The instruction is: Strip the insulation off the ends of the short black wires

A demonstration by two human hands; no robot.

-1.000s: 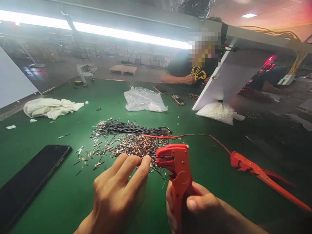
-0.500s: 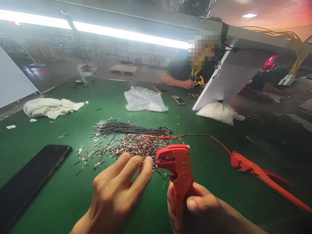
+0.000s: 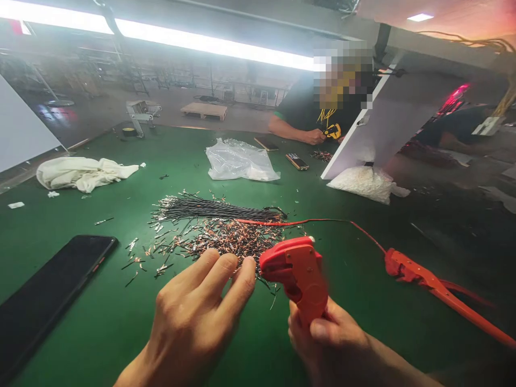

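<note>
Clearly, the green table (image 3: 80,215) carries work that looks well under way. Over it, the left hand (image 3: 193,312) has its fingers bent with their tips drawn in just beside the nose of the red hand tool (image 3: 306,274); whether they pinch anything, I cannot tell. The right hand (image 3: 338,333) has its fingers wrapped around that tool's handle, its head near the front edge of the scraps. A second red tool (image 3: 423,277) lies off to the right, out of both hands. Beyond the fingers rests a bundle of black wires (image 3: 213,208), many left ends pale and bare-looking, so I would judge a good number are done, though I cannot tell whether all are. Just in front of it spreads a heap of clippings (image 3: 237,236), black and coppery, suggesting plenty of repeats. How many pieces remain cannot be judged from here.
</note>
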